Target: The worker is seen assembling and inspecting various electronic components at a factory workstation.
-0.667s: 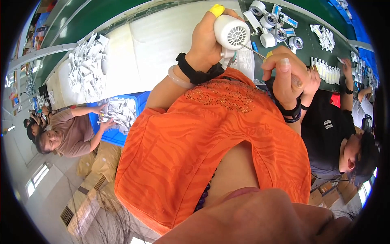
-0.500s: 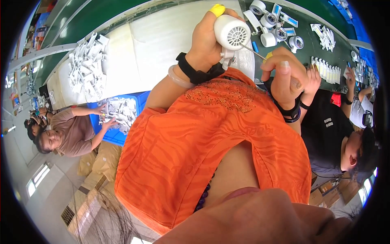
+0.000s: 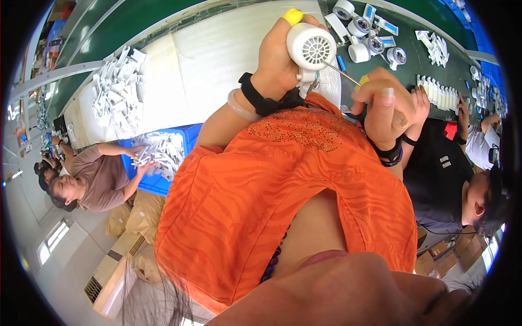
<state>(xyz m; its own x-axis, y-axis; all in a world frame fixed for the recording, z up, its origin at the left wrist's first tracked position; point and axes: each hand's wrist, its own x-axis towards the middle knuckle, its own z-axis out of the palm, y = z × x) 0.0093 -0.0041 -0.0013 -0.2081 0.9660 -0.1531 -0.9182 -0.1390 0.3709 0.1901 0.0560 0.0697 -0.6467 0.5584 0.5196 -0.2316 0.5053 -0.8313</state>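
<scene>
The left hand (image 3: 277,57) grips a white casing (image 3: 311,46), fingers wrapped around its far side, its round slotted vent turned toward the right hand (image 3: 387,106). A yellow cover (image 3: 293,16) sits on a left fingertip, just beyond the casing. The right hand, to the casing's right, is curled around one end of a thin metal rod (image 3: 341,72); the rod's other end meets the edge of the casing's vent. The casing is held up above the table (image 3: 408,38).

Right of the casing lie a small blue piece (image 3: 341,62), several round white parts (image 3: 359,53) and, farther off, a row of slim white pieces (image 3: 436,93), with a co-worker's hand (image 3: 421,104) beside it. Left of the casing spreads a white sheet (image 3: 217,60). Well left are a heap of white parts (image 3: 117,98) and a blue bin (image 3: 191,137) holding more pale pieces (image 3: 166,152).
</scene>
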